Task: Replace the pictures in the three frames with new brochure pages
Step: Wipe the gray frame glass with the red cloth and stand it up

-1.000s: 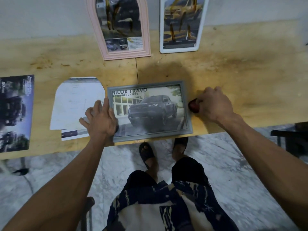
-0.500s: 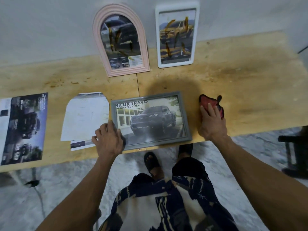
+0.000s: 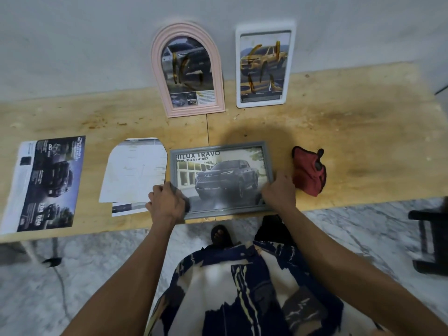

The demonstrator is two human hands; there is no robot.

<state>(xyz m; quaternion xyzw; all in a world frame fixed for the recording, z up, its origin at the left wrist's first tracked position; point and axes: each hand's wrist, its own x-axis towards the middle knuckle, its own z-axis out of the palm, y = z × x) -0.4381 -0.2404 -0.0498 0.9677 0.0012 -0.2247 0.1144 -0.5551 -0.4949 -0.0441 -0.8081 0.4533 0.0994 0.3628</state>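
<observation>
While the left hand (image 3: 167,204) and right hand (image 3: 278,192) grip the near corners of the grey frame (image 3: 219,145), which holds a dark truck page, the red cloth (image 3: 309,170) lies just right of the right hand; beyond the grip, the pink frame (image 3: 186,30) and white frame (image 3: 289,64) hold truck pictures.

A person is wearing a navy-and-cream patterned garment (image 3: 242,287) at lower centre, bare forearms, and dark sandals (image 3: 220,235) below the frame's middle.
</observation>
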